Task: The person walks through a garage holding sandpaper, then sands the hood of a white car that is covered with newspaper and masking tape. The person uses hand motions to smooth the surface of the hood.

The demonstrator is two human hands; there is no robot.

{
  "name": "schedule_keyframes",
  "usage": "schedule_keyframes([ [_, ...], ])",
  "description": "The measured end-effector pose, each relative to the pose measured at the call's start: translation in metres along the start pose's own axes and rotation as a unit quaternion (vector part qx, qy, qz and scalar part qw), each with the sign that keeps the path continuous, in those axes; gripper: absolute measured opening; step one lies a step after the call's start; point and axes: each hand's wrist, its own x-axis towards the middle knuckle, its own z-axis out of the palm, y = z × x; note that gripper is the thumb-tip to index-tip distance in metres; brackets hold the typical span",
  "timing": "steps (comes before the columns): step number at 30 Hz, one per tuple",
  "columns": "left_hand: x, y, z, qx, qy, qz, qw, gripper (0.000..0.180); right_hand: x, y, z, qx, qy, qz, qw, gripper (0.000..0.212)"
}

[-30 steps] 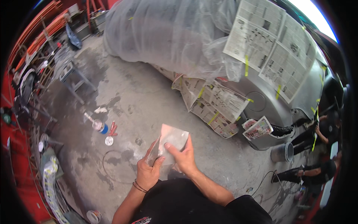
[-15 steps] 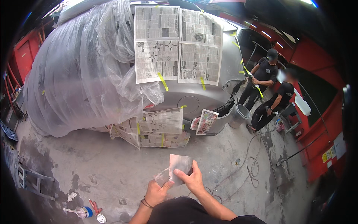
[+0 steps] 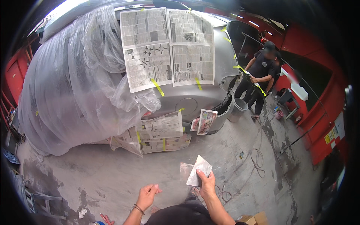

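My right hand is closed on two thin, pale grey-pink pieces of sandpaper, by their look. They overlap and fan apart, with the thumb pressed on the upper piece; the lower one sticks out to the left. My left hand, wearing dark bands at the wrist, is apart from them. Its fingers are curled in, and nothing shows in them. Beyond my hands stands a silver car, masked with newspaper sheets, yellow-green tape and clear plastic film.
Two people stand at the right, beside a translucent bucket. Looped hose or cable lies on the concrete floor. A metal step frame is at lower left, a cardboard box at the lower edge.
My left hand has come off the sandpaper and moved left. The right hand alone holds both pieces, farther right. The view has shifted, and one person has moved behind the other.
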Motion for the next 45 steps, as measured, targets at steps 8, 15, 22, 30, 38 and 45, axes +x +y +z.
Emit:
schedule_keyframes([
  [8,0.163,0.218,0.119,0.102,-0.061,0.289,0.950,0.015,0.052,-0.067,-0.074,0.001,0.048,-0.031,0.998,0.058],
  [15,0.284,0.376,0.252,0.205,-0.085,0.467,0.856,0.026,0.104,-0.138,-0.190,-0.029,0.129,-0.048,0.990,0.057],
  [22,0.431,0.510,0.352,0.418,0.030,0.506,0.754,0.019,0.173,-0.191,-0.276,0.005,0.195,-0.123,0.973,0.056],
  [30,0.586,0.638,0.427,0.611,0.266,0.435,0.605,0.019,0.255,-0.227,-0.294,-0.031,0.254,-0.094,0.962,0.057],
  [38,0.723,0.702,0.480,0.692,0.314,0.350,0.548,0.021,0.393,-0.287,-0.316,-0.033,0.276,-0.075,0.958,0.053],
  [45,0.816,0.721,0.511,0.760,0.374,0.326,0.421,0.007,0.562,-0.345,-0.329,0.006,0.198,-0.098,0.975,0.059],
])
